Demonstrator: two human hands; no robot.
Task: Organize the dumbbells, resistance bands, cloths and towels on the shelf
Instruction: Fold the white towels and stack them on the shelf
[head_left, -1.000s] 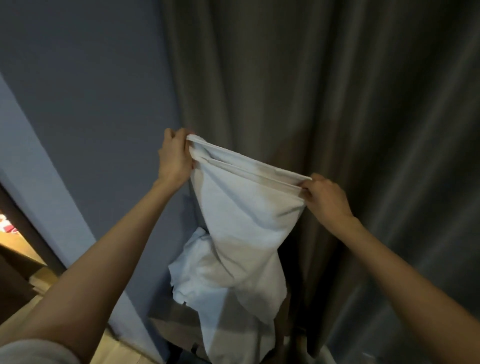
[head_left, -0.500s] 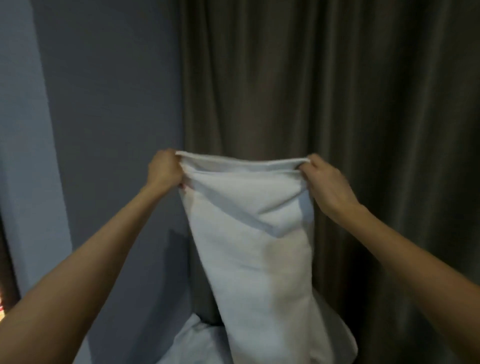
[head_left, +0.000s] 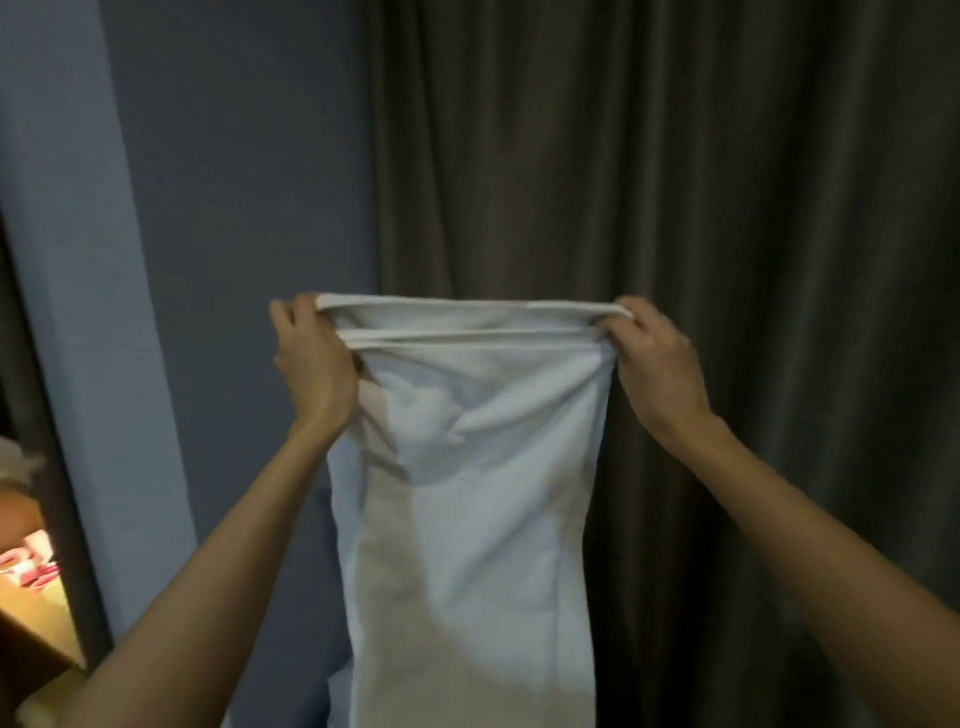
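Both hands are holding up a folded white cotton towel (head_left: 467, 519) before a dark pleated curtain (head_left: 675, 156) — left hand (head_left: 317, 364) and right hand (head_left: 657, 364) fingers are pinching its top corners, the towel hanging taut between them.

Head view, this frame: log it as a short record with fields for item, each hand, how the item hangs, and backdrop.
item: white towel
left hand: grips its top left corner
right hand: grips its top right corner
hang: doubled, two edges along the top, pulled level, the rest hanging straight down
backdrop: dark curtain, grey-blue wall at left
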